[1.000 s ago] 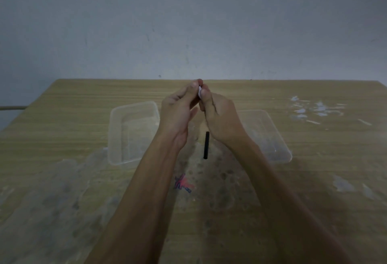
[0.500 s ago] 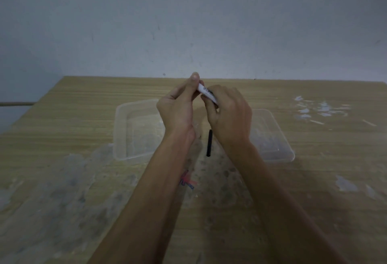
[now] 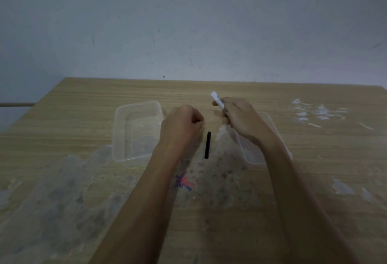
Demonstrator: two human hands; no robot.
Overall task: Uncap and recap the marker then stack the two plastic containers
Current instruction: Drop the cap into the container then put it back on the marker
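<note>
While gripped in the right hand (image 3: 240, 117), white marker (image 3: 216, 99) tilted, one end poking up past the fingers, lifted clear of the table (image 3: 314, 169). Right fingers wrapped shut around the barrel. Cannot tell whether the tip end is capped; hidden in the fist. Left hand (image 3: 182, 123) curled into a loose fist, apart from the marker, just left of the black stick (image 3: 207, 145). Cannot tell whether the left fingers pinch anything small; inner side hidden.

Black stick flat on the table, lengthwise toward the wall. Possibly the cap or a second pen; too dim to say.

Left container (image 3: 134, 131) left of the black stick, open side up, empty, partly behind the left wrist. Right container (image 3: 272, 138) right of the black stick, mostly covered by the right forearm. Both flat on the table, well apart, not stacked.

Judgement: uncap/recap step in hand, stacking not begun. Marker likely held high and tilted for a clean axial pull or push, containers parked either side of the stick to leave working room.
</note>
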